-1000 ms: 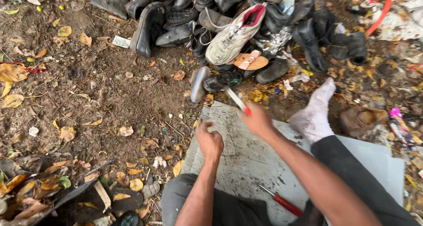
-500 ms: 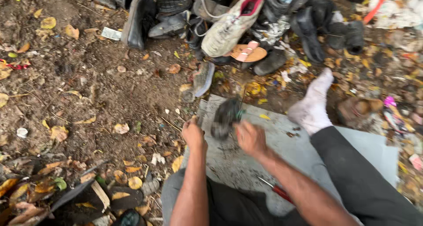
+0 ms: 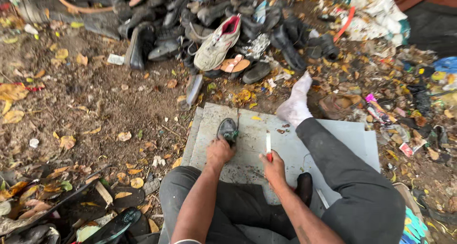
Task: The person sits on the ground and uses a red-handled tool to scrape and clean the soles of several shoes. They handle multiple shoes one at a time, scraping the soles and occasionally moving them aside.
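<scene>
Since a moment ago, the dark shoe sole (image 3: 228,129) has come down flat onto the grey board (image 3: 333,134), and the two hands have drawn apart. Beyond the board's far edge lies a heap of old shoes (image 3: 214,29); a white-socked foot (image 3: 296,103) rests at that edge. The left hand (image 3: 219,152) presses the sole's near end, fingers curled. Just right of it, the right hand (image 3: 273,168) is closed around a red-handled knife (image 3: 268,146), blade upright.
</scene>
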